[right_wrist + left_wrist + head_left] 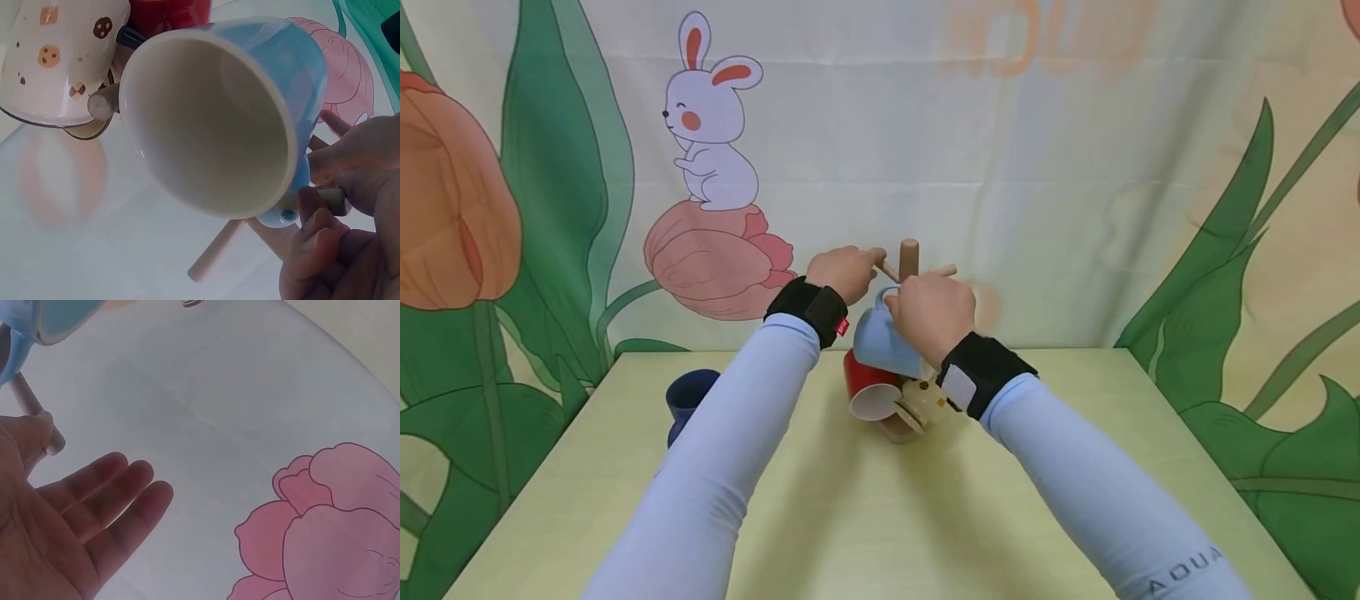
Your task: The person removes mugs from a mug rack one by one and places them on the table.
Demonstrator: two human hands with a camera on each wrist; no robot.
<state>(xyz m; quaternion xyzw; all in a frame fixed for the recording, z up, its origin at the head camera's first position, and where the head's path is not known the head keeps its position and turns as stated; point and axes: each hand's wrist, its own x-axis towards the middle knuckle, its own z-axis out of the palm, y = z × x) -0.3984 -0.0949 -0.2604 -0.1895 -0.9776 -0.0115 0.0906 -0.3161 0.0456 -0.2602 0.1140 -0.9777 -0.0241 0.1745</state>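
A wooden mug tree stands near the table's back edge. With thumb and finger, my left hand pinches the end of one of its pegs; the other fingers extend loosely. My right hand holds the light blue mug beside its handle, fingers curled near a peg. In the right wrist view, the mug's pale inside faces the camera, and the handle is partly hidden by fingers. Lower on the tree are a red mug and a cream mug with cookie prints.
A dark blue mug stands on the left of the pale table, partly hidden behind my left forearm. Behind the table hangs a cloth backdrop printed with a rabbit and tulips.
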